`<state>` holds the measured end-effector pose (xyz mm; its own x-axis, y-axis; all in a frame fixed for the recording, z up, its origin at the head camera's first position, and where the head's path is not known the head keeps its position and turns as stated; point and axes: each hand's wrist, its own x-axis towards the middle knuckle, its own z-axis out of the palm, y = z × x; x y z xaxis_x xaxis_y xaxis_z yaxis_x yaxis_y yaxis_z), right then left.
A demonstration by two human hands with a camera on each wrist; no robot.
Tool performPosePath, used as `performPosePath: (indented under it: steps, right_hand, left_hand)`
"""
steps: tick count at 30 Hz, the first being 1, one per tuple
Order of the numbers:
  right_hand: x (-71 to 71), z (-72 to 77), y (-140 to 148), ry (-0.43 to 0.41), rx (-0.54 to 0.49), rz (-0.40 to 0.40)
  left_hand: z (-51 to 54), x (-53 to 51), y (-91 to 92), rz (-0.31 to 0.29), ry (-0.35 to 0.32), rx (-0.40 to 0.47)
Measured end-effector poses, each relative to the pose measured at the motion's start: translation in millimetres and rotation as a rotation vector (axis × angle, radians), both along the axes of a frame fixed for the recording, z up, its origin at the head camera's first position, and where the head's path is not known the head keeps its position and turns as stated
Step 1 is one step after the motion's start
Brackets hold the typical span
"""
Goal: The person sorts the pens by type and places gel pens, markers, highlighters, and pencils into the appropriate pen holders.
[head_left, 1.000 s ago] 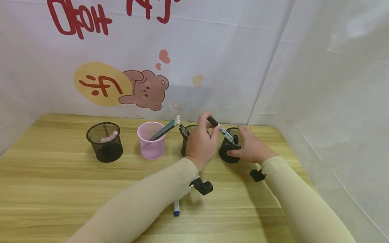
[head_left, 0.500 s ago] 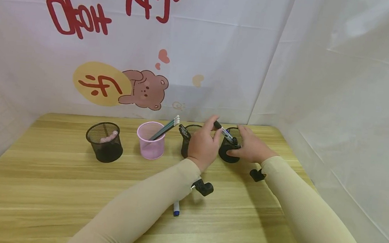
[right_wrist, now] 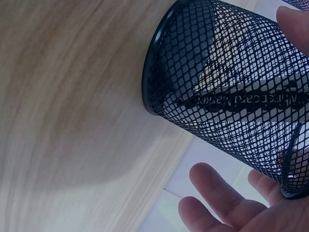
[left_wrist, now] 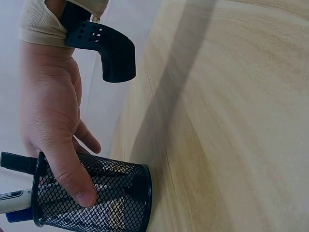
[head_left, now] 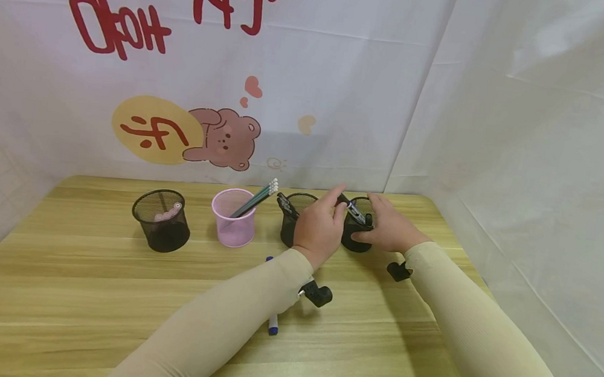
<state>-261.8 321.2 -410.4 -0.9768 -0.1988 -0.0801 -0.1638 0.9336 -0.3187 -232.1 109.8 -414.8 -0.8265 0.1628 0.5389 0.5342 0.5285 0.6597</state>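
In the head view my left hand (head_left: 320, 226) pinches the black-capped end of a whiteboard marker (head_left: 355, 211). The marker slants down into the rightmost black mesh pen cup (head_left: 356, 240). My right hand (head_left: 392, 227) grips that cup from its right side. From the left wrist view, the right hand's thumb (left_wrist: 72, 176) lies along the mesh, and markers stick out of the cup's mouth. Through the mesh in the right wrist view, a lettered marker (right_wrist: 241, 100) shows inside. The left hand's fingertips are mostly hidden.
Another black mesh cup (head_left: 288, 230) with black pens stands beside my left hand. Further left are a pink cup (head_left: 236, 234) of pencils and a black mesh cup (head_left: 167, 237) with pinkish items. A blue-ended marker (head_left: 273, 324) lies partly under my left forearm.
My left hand has moved slightly right and down, and the marker has sunk deeper into the rightmost cup. The right hand keeps its hold there.
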Motion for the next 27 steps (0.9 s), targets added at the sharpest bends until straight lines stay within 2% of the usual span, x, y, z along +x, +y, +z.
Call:
performPosePath:
  steps: [9, 27]
  right_hand:
    - [0.8, 0.3, -0.2, 0.007, -0.004, 0.001]
    - [-1.4, -2.2, 1.4, 0.007, -0.007, -0.006]
  left_hand:
    - [-0.2, 1.5, 3.9, 0.001, 0.000, -0.072]
    - [-0.6, 4.4, 9.8, -0.009, -0.117, -0.154]
